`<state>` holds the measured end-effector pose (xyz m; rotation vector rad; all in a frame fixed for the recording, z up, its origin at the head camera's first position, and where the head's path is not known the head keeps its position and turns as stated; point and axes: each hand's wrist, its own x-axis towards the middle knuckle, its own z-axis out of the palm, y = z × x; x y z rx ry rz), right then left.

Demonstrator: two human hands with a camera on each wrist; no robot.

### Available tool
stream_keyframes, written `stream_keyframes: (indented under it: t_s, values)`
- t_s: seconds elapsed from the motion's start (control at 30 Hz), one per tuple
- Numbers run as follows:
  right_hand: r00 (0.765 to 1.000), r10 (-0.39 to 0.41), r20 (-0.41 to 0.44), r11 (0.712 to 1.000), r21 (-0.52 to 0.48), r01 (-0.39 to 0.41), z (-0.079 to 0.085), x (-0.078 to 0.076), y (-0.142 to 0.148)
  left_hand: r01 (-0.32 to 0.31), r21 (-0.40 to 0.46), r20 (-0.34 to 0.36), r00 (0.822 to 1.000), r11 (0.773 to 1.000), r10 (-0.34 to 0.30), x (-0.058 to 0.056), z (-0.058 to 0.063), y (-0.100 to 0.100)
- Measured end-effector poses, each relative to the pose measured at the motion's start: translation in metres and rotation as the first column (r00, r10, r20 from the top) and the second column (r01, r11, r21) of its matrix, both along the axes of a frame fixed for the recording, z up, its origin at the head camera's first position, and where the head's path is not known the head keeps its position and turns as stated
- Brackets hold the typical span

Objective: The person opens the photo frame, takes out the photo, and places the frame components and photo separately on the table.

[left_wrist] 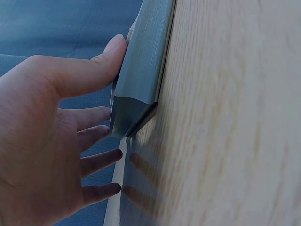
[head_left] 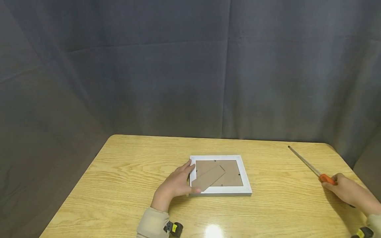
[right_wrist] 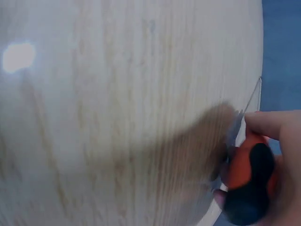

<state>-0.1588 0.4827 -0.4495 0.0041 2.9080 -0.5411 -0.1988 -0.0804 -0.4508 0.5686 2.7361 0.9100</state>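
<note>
A white picture frame (head_left: 246,178) lies face down near the middle of the table, its brown backing board (head_left: 233,178) and slanted stand flap (head_left: 209,178) upward. My left hand (head_left: 177,182) rests at its left end, with the thumb on the near edge and the fingers spread and fairly straight. In the left wrist view, the thumb touches the grey-looking frame (left_wrist: 143,56) beside its corner. Over at the right, my right hand (head_left: 346,189) grips a long screwdriver (head_left: 306,162) by its orange and black handle (right_wrist: 242,165). The shaft points away toward the far edge.
The wood-grain table (head_left: 125,172) has rounded far corners. A dark grey curtain (head_left: 166,82) hangs behind it and along the sides. Light glares off the tabletop near the front. Both wrists carry a black and yellow strap device (head_left: 174,228).
</note>
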Motion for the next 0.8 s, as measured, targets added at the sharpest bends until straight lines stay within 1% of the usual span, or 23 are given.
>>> stream_keyframes:
  t_s: [0.1,0.2,0.37,0.47,0.6,0.73,0.8]
  values:
    - [0.998,0.020,-0.065,1.000,0.016,-0.019,0.003,0.004,0.001,0.003,0.004,0.002,1.000,1.000,-0.003,0.000,0.001,0.001]
    - [0.993,0.018,-0.120,1.000,0.019,-0.016,0.006,0.005,0.000,0.000,0.002,-0.003,1.000,1.000,0.000,0.001,0.001,0.000]
    - [0.985,-0.019,-0.171,1.000,0.020,0.023,0.014,0.004,-0.006,-0.012,-0.007,-0.006,1.000,1.000,0.012,0.001,0.000,0.000]
    - [0.978,-0.018,-0.209,0.999,0.038,0.026,0.019,0.005,-0.012,-0.011,-0.010,-0.014,1.000,1.000,0.011,0.001,0.001,0.000]
    - [0.967,0.013,-0.256,0.998,0.068,0.005,0.022,0.007,-0.025,-0.004,-0.019,-0.029,1.000,1.000,0.004,0.001,0.001,0.001]
    - [0.958,0.010,-0.286,0.997,0.070,0.010,0.023,0.011,-0.039,0.004,-0.028,-0.033,0.999,1.000,-0.005,0.001,0.002,0.001]
    - [0.955,-0.002,-0.297,0.999,0.051,0.018,0.024,0.012,-0.046,0.014,-0.029,-0.029,0.999,0.999,-0.015,0.002,0.004,0.001]
